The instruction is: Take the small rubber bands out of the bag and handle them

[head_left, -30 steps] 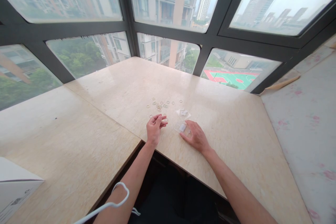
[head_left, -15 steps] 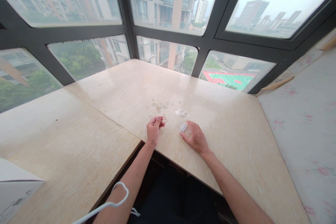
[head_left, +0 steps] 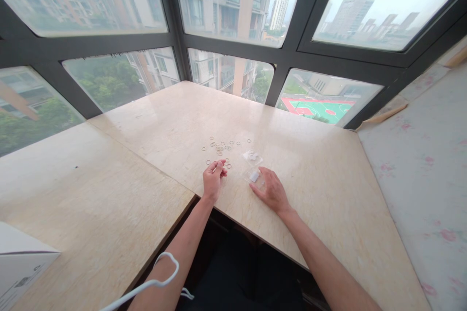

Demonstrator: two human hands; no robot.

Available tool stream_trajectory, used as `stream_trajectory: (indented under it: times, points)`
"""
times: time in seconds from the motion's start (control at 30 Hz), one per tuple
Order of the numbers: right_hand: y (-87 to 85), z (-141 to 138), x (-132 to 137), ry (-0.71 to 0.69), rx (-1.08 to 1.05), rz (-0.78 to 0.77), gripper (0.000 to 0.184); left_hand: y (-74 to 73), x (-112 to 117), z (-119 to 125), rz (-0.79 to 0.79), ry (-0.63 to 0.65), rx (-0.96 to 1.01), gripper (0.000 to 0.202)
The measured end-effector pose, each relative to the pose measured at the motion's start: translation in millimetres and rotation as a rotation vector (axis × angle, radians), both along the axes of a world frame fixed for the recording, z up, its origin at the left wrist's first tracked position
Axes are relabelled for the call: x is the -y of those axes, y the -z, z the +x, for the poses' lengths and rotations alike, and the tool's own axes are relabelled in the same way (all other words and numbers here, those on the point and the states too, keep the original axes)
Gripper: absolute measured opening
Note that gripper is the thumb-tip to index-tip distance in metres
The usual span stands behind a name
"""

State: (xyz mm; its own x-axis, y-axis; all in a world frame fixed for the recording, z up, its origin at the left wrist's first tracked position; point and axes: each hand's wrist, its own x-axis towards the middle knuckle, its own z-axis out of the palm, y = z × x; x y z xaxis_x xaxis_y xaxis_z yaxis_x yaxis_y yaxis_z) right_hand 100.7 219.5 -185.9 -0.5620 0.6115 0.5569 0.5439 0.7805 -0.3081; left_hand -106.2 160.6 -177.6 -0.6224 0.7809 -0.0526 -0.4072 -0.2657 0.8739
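Beige, faintly veined like marble, the surface (head_left: 314, 165) stretched out before us to the window frames (head_left: 233, 47). Both our forearms came in from the lower edge. Our left hand (head_left: 216, 175) reached forward beside the rings, its thumb and forefinger drawn into a narrow pinch and the other fingers curled; whether a ring sat between the fingertips was too small to tell. Our right hand (head_left: 270, 190) lay low with thumb and forefinger wide apart in a C around one side of the near tray (head_left: 260, 185); we could not tell whether the fingertips touched it.

We counted more than a dozen thin rings (head_left: 219, 148), most just beyond our left hand. They were round, smooth and pale gold; several overlapped in one clump, which kept us from an exact number, and the rest lay singly or in pairs. Two trays of clear plastic stood to their right, one behind the other: the near tray held one white block (head_left: 254, 176), and the far tray (head_left: 259, 161) bore some small white pieces (head_left: 252, 156).

One white box (head_left: 25, 265), flat-sided and printed, rested at the lower left, and one smooth white cord (head_left: 166, 281) looped over our left forearm (head_left: 189, 233).
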Motion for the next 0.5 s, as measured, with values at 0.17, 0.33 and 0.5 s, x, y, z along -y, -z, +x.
stream_trajectory:
  times: [0.17, 0.33, 0.5]
  points:
    - [0.6, -0.5, -0.5, 0.001, -0.003, 0.002, 0.053, -0.4, 0.2, -0.4, -0.051, 0.023, -0.081, 0.034]
    - [-0.7, -0.8, 0.0, 0.004, -0.005, -0.007, 0.053, -3.0, 1.1, 1.4, -0.112, 0.008, -0.188, 0.034]
    - [-1.4, -1.0, 0.3, 0.007, 0.0, -0.024, 0.053, -2.5, 1.9, 0.4, -0.125, 0.021, -0.258, 0.037]
